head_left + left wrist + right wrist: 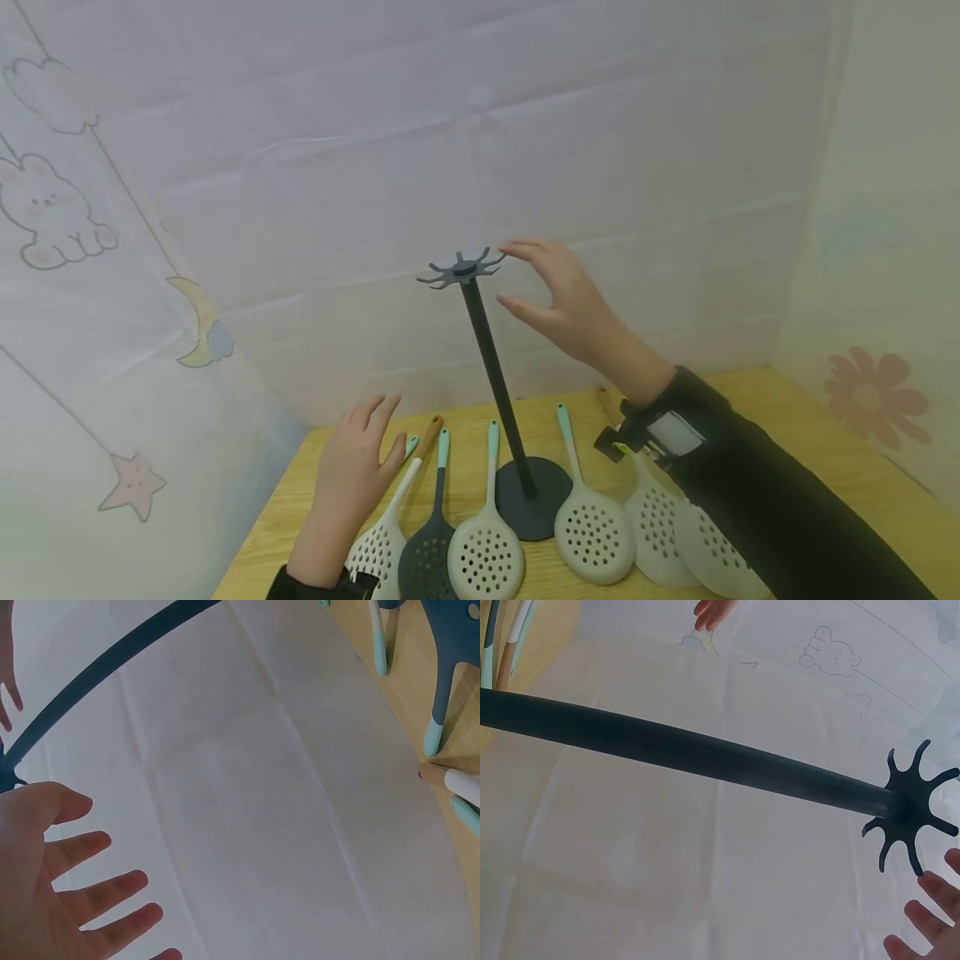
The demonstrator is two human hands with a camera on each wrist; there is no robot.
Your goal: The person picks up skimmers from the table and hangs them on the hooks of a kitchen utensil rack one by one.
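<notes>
Black utensil stand point(501, 392) upright on wooden table point(817, 450), round base betw. the skimmers, hook crown point(461, 270) at top of pole.

R hand point(558, 300) raised beside the crown, fingers spread and gently curved, thumb below; top fingertip point(508, 247) just at a hook tip, contact cannot be confirmed. Holds nothing. R wrist view: fingertips point(930, 889) just below crown point(909, 810), a gap visible.

L hand point(352, 475) low over table near left end of skimmer row, fingers straight and together, empty; appears to rest by the white skimmer point(382, 533) handle. L wrist view: palm open, fingers point(90, 889) splayed.

Row, l. to r.: white skimmer, dark skimmer point(429, 550), further white skimmers point(592, 533) w/ teal handle tips.
</notes>
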